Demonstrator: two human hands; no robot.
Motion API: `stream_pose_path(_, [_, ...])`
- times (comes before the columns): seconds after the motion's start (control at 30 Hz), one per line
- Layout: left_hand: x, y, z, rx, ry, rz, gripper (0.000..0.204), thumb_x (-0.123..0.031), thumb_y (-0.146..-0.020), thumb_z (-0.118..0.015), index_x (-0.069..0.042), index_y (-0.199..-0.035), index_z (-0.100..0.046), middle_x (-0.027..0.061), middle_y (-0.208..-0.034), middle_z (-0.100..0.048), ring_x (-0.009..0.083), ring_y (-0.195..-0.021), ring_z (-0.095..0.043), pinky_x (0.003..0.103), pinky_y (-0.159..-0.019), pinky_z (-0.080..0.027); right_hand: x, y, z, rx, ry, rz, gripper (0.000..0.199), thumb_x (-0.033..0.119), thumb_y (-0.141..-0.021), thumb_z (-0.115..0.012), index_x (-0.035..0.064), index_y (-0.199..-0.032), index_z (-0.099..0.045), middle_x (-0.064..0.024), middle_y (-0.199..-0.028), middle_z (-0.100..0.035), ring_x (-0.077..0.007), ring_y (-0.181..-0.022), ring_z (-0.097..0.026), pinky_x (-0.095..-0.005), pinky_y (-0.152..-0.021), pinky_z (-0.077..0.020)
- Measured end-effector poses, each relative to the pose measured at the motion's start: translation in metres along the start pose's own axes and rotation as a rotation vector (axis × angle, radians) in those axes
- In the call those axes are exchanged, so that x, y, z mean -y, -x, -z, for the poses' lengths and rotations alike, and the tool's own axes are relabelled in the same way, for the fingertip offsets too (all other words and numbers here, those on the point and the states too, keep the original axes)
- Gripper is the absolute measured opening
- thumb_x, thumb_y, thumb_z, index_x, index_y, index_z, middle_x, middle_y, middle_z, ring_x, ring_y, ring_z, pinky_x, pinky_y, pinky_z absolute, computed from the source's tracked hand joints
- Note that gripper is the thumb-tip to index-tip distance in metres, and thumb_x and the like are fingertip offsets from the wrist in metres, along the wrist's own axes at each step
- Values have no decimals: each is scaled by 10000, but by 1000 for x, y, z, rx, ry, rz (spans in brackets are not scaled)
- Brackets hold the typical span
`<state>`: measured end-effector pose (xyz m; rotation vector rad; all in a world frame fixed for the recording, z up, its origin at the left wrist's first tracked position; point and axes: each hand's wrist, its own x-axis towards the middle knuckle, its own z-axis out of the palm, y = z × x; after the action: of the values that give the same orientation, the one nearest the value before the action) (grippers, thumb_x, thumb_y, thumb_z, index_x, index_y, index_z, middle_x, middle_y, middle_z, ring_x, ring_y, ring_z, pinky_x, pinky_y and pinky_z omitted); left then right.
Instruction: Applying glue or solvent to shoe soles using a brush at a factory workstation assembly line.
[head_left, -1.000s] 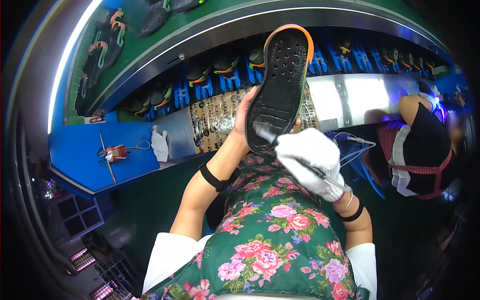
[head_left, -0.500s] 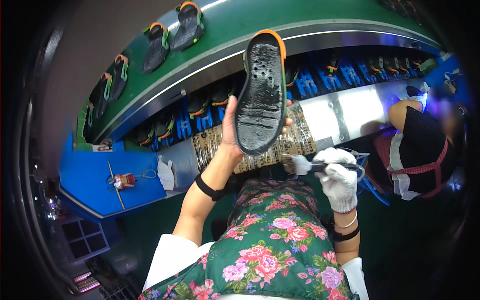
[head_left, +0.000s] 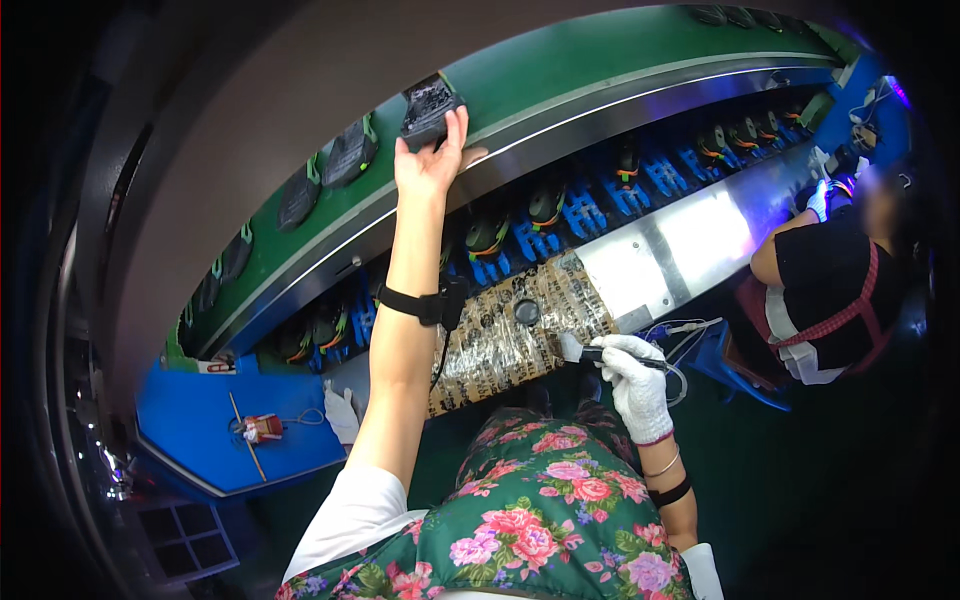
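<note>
My left hand [head_left: 430, 165], bare, reaches far forward over the green belt. Its thumb and fingers are round the near end of a black shoe sole [head_left: 430, 108], whose upward face looks wet and shiny. The sole's far end is cut off by the dark upper rim. In a white knitted glove, my right hand [head_left: 638, 388] grips a brush [head_left: 605, 355] with a black handle; its pale bristles are low over the taped work surface [head_left: 480, 350]. A small round black dish [head_left: 526, 312] sits on that surface.
More soles [head_left: 350, 152] stand along the green belt [head_left: 560, 75]. Below it, a rack of blue holders [head_left: 585, 212] carries several shoe parts. At right a person [head_left: 825, 270] works by the metal bench [head_left: 690, 235]. A white glove [head_left: 342, 410] lies by the blue table [head_left: 190, 410] at left.
My left hand has carried the sole forward and left, from above the taped surface to the green belt. My right hand has moved slightly left and down with the brush.
</note>
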<state>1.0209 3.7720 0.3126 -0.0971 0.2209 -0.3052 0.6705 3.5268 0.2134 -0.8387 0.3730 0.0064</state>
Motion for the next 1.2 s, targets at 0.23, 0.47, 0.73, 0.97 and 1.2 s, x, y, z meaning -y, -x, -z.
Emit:
stream_pose_path(0.23, [-6, -12, -30, -108, 6, -12, 1011, -735, -983, -262, 120, -1521, -208, 314, -1580, -234, 439, -1426, -353, 484, -1137, -440, -14, -10, 5, -26, 10, 29, 184, -24, -838, -685, -43, -1014, -734, -147, -972, -753, -124, -679, -632, -223, -618, -496])
stream_pose_path(0.47, [53, 56, -18, 142, -551, 346, 677, -503, -1036, -443, 46, -1431, -472, 238, -1279, -619, 342, -1113, -631, 456, -932, -531, -26, -15, 6, -89, -70, -18, 173, -12, -857, -689, -22, -1024, -732, -128, -992, -754, -122, -712, -659, -216, -635, -513])
stream_pose_path(0.73, [150, -7, -45, 383, -1781, 252, 514, -413, -1022, -545, -42, -1377, -581, 149, -1126, -698, 205, -989, -676, 305, -865, -529, -72, -35, 15, -181, -122, -71, 156, 19, -857, -735, 1, -1012, -742, -55, -923, -745, -100, -724, -647, -212, -621, -475])
stream_pose_path(0.97, [266, -146, -43, 967, -2557, -199, 522, -328, -915, -647, 22, -1302, -635, 179, -1190, -692, 290, -1110, -662, 390, -1003, -500, -87, -91, 36, -238, -82, 44, 178, 46, -853, -761, 0, -1024, -756, -46, -1000, -747, -127, -887, -680, -259, -815, -537])
stream_pose_path(1.2, [355, -287, -33, 1152, -3017, -196, 757, -332, -911, -620, 29, -1522, -358, 207, -1587, -369, 338, -1470, -358, 407, -1206, -323, -47, -115, 46, -244, 156, 82, 184, 133, -871, -769, 13, -1011, -779, -47, -1033, -758, -118, -975, -664, -273, -919, -510])
